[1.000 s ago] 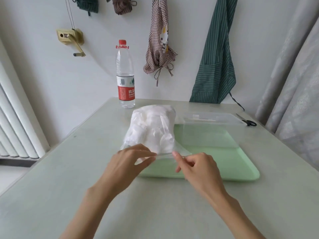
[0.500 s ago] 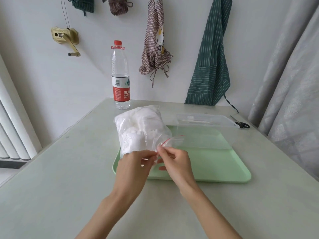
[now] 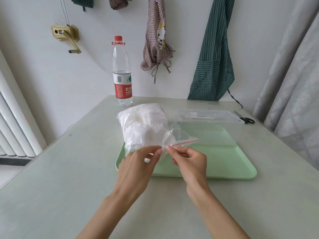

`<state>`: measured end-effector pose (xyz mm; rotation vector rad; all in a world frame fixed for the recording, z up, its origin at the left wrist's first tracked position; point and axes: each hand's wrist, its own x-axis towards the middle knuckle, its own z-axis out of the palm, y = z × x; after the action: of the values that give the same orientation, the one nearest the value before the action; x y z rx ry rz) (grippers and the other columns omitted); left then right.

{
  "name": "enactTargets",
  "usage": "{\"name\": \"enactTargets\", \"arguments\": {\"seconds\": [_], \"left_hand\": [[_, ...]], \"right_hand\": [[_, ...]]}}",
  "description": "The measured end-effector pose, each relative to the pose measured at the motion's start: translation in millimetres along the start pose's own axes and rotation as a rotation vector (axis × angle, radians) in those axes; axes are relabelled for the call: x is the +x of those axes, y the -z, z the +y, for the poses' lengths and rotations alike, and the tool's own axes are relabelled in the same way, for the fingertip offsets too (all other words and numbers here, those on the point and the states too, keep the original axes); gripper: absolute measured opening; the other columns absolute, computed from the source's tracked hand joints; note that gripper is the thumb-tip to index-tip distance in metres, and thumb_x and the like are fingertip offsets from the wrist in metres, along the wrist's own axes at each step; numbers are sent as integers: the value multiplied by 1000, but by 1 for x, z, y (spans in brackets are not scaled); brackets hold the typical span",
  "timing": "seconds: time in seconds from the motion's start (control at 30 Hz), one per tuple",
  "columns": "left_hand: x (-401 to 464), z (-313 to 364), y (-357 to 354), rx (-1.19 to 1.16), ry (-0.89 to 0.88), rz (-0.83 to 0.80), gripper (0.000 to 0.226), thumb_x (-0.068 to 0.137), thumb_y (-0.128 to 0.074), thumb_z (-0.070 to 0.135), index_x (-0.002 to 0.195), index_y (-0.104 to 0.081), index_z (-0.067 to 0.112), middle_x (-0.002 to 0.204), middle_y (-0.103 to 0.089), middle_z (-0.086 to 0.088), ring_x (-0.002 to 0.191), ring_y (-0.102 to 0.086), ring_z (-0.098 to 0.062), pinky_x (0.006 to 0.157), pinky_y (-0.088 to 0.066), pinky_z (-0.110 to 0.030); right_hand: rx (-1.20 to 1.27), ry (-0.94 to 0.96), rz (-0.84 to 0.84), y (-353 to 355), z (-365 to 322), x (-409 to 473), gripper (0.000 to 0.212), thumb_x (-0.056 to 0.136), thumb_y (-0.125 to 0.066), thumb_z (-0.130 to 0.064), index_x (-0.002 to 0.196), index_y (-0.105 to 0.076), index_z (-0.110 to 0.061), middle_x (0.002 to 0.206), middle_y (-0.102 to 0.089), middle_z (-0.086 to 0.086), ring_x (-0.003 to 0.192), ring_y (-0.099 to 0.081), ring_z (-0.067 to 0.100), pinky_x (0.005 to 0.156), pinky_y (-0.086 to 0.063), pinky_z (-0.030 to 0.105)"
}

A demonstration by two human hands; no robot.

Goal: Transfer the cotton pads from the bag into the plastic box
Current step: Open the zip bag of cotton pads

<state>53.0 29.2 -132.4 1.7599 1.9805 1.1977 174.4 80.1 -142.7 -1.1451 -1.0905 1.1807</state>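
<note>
**Two hands on the zip seal, pads not yet out of the bag**

Both hands are at the mouth of the clear plastic zip bag (image 3: 146, 128), and it's a tight little pinch on each side. The left hand (image 3: 136, 168) grips the near edge of the film between thumb and fingertips; the right hand (image 3: 189, 160) pinches the red-lined seal strip just beside it, fingers curled in. The white cotton pads (image 3: 148, 121) sit bunched inside the bag, which stands on the left part of the pale green plastic tray (image 3: 224, 168).

Behind the bag, on the far right part of that tray, there's the clear rectangular plastic box (image 3: 207, 130), open at the top.

Now the surroundings: a pale grey-green tabletop (image 3: 60, 178), smooth and faintly glossy, runs to a white wall. A clear water bottle with a red cap and red label (image 3: 122, 73) stands upright at the table's far edge. Black-handled scissors (image 3: 246, 119) lie at the far right. On the wall hang a green striped apron (image 3: 214, 54), a brown checked cloth with a cartoon cat (image 3: 158, 44) and a brass-coloured crank fitting (image 3: 66, 34). White radiator ribs (image 3: 12, 126) stand left, grey curtains (image 3: 293, 80) right.
</note>
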Motion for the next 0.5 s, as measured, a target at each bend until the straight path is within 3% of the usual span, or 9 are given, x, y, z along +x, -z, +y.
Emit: {"name": "enactTargets", "arguments": {"seconds": [0.13,0.3,0.37,0.43,0.5], "left_hand": [[3,-2,7,21,0,-110,28,83,-46,64,99,-65,52,85,-63,35,81,-57,18,65,-40,-12],[7,-4,5,-63,11,-117,15,86,-56,51,79,-70,49,81,-67,32,85,-61,13,78,-48,-22],[10,-8,3,-72,-18,-10,13,87,-59,47,82,-70,48,96,-65,32,101,-57,8,87,-44,-22],[16,-11,6,25,-93,103,9,86,-59,46,83,-67,49,125,-45,31,124,-33,1,101,-29,-23],[26,-10,13,-47,-61,96,8,88,-59,42,83,-63,47,130,-31,25,134,-17,0,105,-18,-22]], "right_hand": [[74,-191,-242,5,-3,1,20,69,-80,-35,70,-73,-17,78,-73,0,76,-65,9,84,-52,20],[-59,-75,-239,-1,-6,1,21,79,-74,-32,67,-62,-18,75,-71,-8,82,-67,4,92,-49,24],[-6,-59,-267,-7,-8,4,21,83,-70,-29,73,-56,-16,74,-69,-12,88,-66,2,99,-47,31],[89,-71,-323,-17,-13,8,20,87,-65,-26,76,-53,-16,80,-66,-9,102,-64,10,101,-46,38],[246,-108,-405,-30,-21,14,19,91,-60,-19,77,-48,-14,81,-65,-5,107,-63,16,97,-49,39]]}}
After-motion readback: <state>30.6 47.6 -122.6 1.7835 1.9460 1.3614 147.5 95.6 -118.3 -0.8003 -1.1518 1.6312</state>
